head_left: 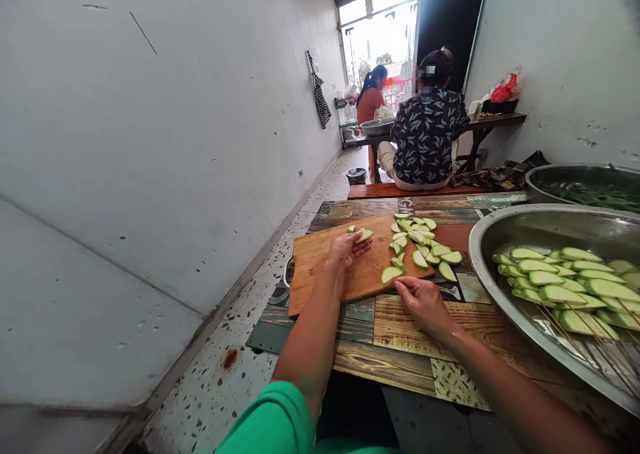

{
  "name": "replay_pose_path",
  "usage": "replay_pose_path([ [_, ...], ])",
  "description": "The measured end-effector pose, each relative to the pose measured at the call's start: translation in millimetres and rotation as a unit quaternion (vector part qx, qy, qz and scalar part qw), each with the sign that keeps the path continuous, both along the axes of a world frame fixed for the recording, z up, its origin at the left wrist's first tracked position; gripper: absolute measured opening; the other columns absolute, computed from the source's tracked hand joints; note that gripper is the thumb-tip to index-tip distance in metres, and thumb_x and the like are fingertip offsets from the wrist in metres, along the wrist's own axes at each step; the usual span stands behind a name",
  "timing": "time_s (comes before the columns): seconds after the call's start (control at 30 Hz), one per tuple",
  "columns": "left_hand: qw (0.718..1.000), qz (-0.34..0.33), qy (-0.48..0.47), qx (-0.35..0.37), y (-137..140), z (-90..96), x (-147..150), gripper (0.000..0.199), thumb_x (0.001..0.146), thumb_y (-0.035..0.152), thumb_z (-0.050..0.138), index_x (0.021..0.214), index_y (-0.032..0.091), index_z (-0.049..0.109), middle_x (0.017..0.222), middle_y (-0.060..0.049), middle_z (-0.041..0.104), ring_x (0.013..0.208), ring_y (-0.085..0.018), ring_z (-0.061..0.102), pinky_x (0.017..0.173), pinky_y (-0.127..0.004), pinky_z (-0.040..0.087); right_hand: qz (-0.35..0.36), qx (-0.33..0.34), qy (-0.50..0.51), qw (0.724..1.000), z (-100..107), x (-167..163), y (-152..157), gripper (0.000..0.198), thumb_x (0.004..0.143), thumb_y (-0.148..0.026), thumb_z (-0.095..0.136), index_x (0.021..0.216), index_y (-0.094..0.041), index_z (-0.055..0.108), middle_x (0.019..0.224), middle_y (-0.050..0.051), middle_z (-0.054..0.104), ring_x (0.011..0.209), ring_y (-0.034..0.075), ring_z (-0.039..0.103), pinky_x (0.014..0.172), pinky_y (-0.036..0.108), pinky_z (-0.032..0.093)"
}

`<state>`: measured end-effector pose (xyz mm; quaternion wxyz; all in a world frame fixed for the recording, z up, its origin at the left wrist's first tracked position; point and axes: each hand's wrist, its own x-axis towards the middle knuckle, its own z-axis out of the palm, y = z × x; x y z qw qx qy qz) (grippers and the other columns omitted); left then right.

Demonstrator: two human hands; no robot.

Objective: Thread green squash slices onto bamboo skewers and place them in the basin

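My left hand (345, 249) is over the wooden cutting board (320, 267), its fingers around pale green zucchini slices (364, 235). A thin wooden skewer (376, 254) runs from those slices down to my right hand (420, 301), which pinches its lower end at the board's near edge. How far the skewer goes into the slices I cannot tell. A half-round zucchini slice (391, 275) is just beside my right fingertips. Loose cut slices (423, 236) lie in a pile across the board's right end and onto the table.
A steel basin (477, 247) at right holds skewered slices, their sticks toward me. Behind it, another basin (537, 177) contains green leaves. Two people sit beyond the patterned table (400, 337), one on a wooden bench (373, 191). A white wall (175, 141) runs along the left.
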<state>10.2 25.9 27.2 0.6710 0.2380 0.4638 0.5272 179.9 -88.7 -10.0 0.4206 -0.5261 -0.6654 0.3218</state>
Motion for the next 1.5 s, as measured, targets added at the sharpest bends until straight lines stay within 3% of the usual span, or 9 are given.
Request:
replay_pose_path([
  [0.3,1.000,-0.019,0.007,-0.001,1.8,-5.6,6.2,0.008,0.080,0.007,0.057,0.086,0.011,0.060,0.073,-0.009,0.070,0.065,-0.017,0.068,0.075,-0.034,0.056,-0.008,0.017,-0.007,1.000,-4.2,0.0,1.7,0.036,0.083,-0.040,0.043,0.070,-0.016,0.067,0.055,0.002,0.057,0.055,0.016,0.052,0.055,0.025,0.036],
  [0.43,1.000,-0.001,-0.028,-0.006,3.3,-7.4,7.9,0.009,0.082,0.019,0.061,0.086,0.012,0.060,0.075,-0.009,0.070,0.066,-0.018,0.068,0.076,-0.036,0.055,0.003,0.014,0.032,0.999,-6.3,-1.2,2.5,0.035,0.083,-0.042,0.045,0.069,-0.016,0.064,0.055,0.001,0.053,0.054,0.014,0.047,0.053,0.024,0.034],
  [0.6,0.999,0.008,-0.047,0.003,1.4,-9.1,11.6,0.017,0.084,0.027,0.060,0.085,0.011,0.061,0.070,-0.010,0.069,0.061,-0.016,0.067,0.072,-0.033,0.056,0.038,-0.074,0.150,0.985,-4.6,-5.6,1.0,0.037,0.078,-0.051,0.051,0.069,-0.016,0.060,0.044,-0.005,0.035,0.040,0.009,0.030,0.040,0.022,0.021],
  [0.77,0.995,0.035,-0.092,-0.003,-1.0,-10.1,16.8,0.010,0.083,0.020,0.060,0.080,0.011,0.060,0.070,-0.010,0.069,0.065,-0.017,0.068,0.075,-0.032,0.056,0.054,-0.163,0.243,0.955,2.1,-7.8,-0.5,0.043,0.072,-0.054,0.055,0.083,-0.013,0.062,0.041,-0.008,0.034,0.036,0.007,0.025,0.038,0.021,0.018],
  [0.83,0.994,0.045,-0.097,0.009,-1.0,-11.2,18.7,0.006,0.082,0.017,0.060,0.079,0.012,0.059,0.070,-0.009,0.069,0.066,-0.017,0.068,0.077,-0.033,0.056,0.050,-0.150,0.227,0.961,1.0,-7.5,-0.4,0.042,0.073,-0.054,0.055,0.080,-0.013,0.062,0.041,-0.007,0.035,0.037,0.007,0.027,0.038,0.021,0.020],
  [0.97,0.995,0.059,-0.086,0.007,-1.1,-12.8,22.8,0.006,0.082,0.016,0.059,0.077,0.013,0.058,0.069,-0.008,0.068,0.067,-0.018,0.069,0.080,-0.035,0.056,0.010,-0.032,0.101,0.994,-7.1,-5.2,0.9,0.037,0.080,-0.047,0.049,0.071,-0.015,0.065,0.048,-0.002,0.045,0.046,0.011,0.040,0.046,0.023,0.031],
  [1.07,0.995,0.061,-0.081,-0.001,-2.0,-12.8,26.0,0.005,0.082,0.014,0.059,0.078,0.012,0.058,0.070,-0.008,0.068,0.069,-0.019,0.069,0.082,-0.037,0.055,-0.011,0.019,0.035,0.999,-11.3,-3.8,1.9,0.036,0.083,-0.043,0.046,0.071,-0.015,0.066,0.055,0.001,0.054,0.053,0.014,0.048,0.054,0.024,0.036],
  [1.33,0.996,0.057,-0.067,-0.018,-4.0,-11.1,30.8,0.006,0.083,0.013,0.057,0.077,0.011,0.058,0.066,-0.008,0.067,0.059,-0.017,0.068,0.072,-0.034,0.057,-0.010,0.005,0.047,0.999,-8.4,-3.7,1.5,0.039,0.082,-0.046,0.044,0.072,-0.014,0.066,0.052,0.002,0.053,0.049,0.014,0.044,0.046,0.024,0.032],
  [1.5,0.996,0.049,-0.067,-0.025,-5.6,-9.4,32.5,0.007,0.083,0.014,0.058,0.077,0.011,0.057,0.067,-0.008,0.068,0.061,-0.017,0.068,0.074,-0.034,0.057,-0.010,-0.005,0.057,0.998,-6.5,-3.9,0.5,0.038,0.081,-0.047,0.045,0.069,-0.016,0.064,0.049,0.001,0.049,0.047,0.014,0.042,0.046,0.024,0.031],
])
